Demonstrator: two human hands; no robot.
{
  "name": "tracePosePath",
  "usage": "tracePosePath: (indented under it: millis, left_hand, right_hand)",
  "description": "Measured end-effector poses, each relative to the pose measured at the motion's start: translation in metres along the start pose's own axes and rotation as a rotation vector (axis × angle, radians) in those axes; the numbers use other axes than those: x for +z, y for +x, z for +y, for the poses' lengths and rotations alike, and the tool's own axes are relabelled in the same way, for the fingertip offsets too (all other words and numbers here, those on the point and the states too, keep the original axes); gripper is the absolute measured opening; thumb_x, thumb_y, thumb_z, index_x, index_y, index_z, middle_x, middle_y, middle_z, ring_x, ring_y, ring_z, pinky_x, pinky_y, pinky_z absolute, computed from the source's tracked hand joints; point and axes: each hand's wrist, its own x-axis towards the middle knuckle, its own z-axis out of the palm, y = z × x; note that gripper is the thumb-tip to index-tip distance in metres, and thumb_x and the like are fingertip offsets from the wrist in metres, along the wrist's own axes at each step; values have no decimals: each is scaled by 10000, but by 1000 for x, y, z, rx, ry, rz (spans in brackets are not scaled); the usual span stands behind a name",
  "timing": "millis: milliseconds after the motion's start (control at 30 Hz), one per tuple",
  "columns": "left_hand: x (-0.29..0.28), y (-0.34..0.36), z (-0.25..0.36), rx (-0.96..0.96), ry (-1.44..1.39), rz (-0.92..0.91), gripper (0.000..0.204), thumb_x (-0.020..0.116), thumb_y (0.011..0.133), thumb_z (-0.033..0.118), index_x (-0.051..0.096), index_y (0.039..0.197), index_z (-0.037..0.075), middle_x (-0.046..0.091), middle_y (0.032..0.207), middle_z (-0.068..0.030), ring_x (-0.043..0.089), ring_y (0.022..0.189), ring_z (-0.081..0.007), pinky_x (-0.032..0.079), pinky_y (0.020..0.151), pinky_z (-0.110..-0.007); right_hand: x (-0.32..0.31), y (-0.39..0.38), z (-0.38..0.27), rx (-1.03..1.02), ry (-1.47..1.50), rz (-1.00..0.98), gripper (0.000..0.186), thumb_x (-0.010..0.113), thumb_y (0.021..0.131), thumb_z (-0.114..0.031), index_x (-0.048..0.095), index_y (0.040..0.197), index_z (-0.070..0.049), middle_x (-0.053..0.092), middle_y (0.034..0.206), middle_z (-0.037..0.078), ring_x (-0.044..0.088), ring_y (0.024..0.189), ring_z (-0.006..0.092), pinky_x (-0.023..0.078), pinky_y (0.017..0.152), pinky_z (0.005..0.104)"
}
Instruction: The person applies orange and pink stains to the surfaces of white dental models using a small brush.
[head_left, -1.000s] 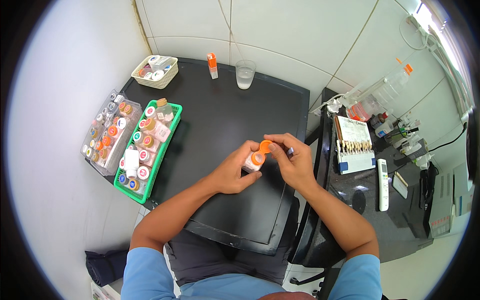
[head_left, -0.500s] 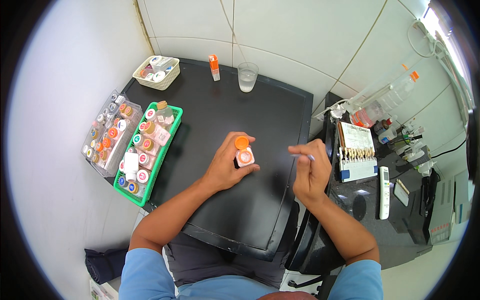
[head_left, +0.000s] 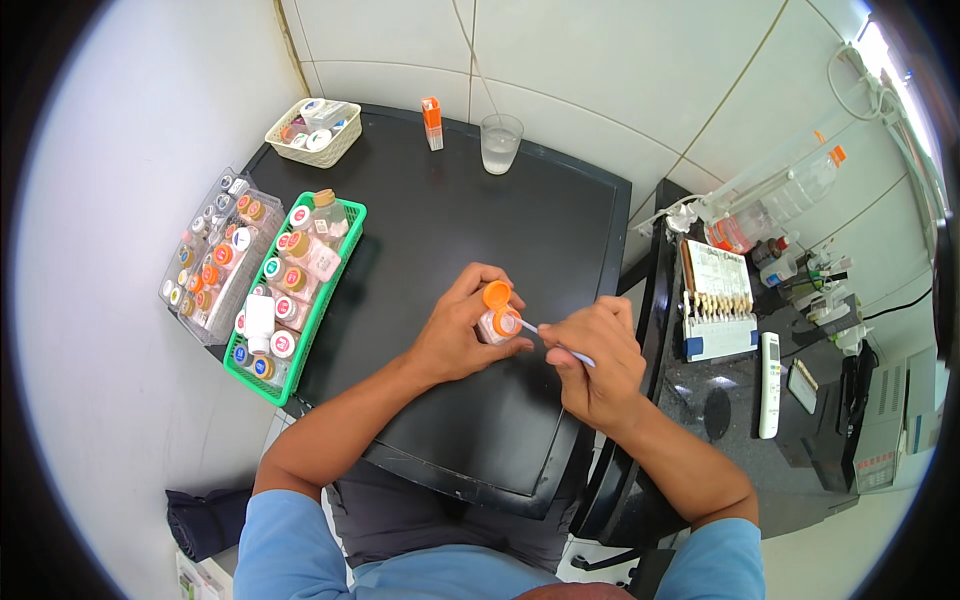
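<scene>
My left hand (head_left: 452, 332) is wrapped round a small clear bottle (head_left: 488, 328) with pinkish contents, above the black table. Its orange flip lid (head_left: 496, 294) stands open on the far side. The bottle leans to the right, its mouth turned toward my other hand. Between the fingers of my right hand (head_left: 603, 365) is a slim stick-like tool (head_left: 530, 327) with a pale lavender handle. The tip of this tool is at the bottle's mouth; whether it reaches inside is too small to tell.
On the left, a green basket (head_left: 322, 318) and a clear organizer (head_left: 222, 322) hold several capped bottles. A cream basket (head_left: 347, 140), an orange-and-white box (head_left: 432, 124) and a glass (head_left: 500, 146) line the back. Right on the side counter lie a tooth shade guide (head_left: 720, 300) and a remote (head_left: 769, 385).
My right hand has moved left, bringing the tool's tip to the bottle's mouth. The bottle in my left hand has tilted to the right. The view has shifted slightly.
</scene>
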Motion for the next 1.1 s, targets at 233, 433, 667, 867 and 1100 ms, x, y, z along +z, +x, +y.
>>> tracePosePath:
  millis: [233, 433, 667, 867, 1100]
  left_hand:
    - [4, -3, -2, 77, 10, -22, 448, 1002, 823, 132, 761, 1185, 23, 596, 1348, -100, 758, 1139, -261, 622, 988, -399]
    - [8, -4, -5, 80, 17, -14, 502, 1004, 796, 126, 765, 1227, 30, 603, 1318, -103, 726, 1152, -267, 608, 977, -403]
    - [-9, -4, 6, -9, 115, -33, 552, 991, 823, 144, 714, 1291, 53, 663, 1233, -102, 724, 1078, -292, 605, 950, -401]
    - [10, 4, 8, -85, 132, 34, 536, 952, 847, 125, 672, 1301, 70, 738, 1237, -138, 766, 1107, -310, 615, 936, -410]
    - [-2, -7, -4, 3, 113, -6, 519, 788, 953, 122, 654, 1433, -21, 621, 1456, -171, 623, 1368, -282, 493, 1156, -403]
  right_hand:
    - [14, -5, -1, 225, 127, -63, 93, 792, 1003, -53, 781, 1092, -27, 754, 913, 108, 656, 753, 289, 512, 738, 396]
    - [11, -7, 2, 232, 169, -52, 77, 779, 1006, -23, 794, 1081, -20, 715, 871, 121, 649, 744, 288, 514, 704, 386]
    - [21, -2, 2, 170, 117, -59, 93, 796, 973, -19, 776, 1063, -17, 720, 889, 123, 660, 763, 299, 525, 711, 389]
    - [4, -11, 18, 52, 41, 71, 199, 813, 885, -5, 756, 1073, -39, 757, 1009, 116, 736, 882, 347, 590, 777, 438]
    - [39, -14, 30, 213, 94, 103, 168, 704, 1043, -206, 743, 1013, -46, 699, 944, 140, 710, 849, 385, 567, 715, 495]
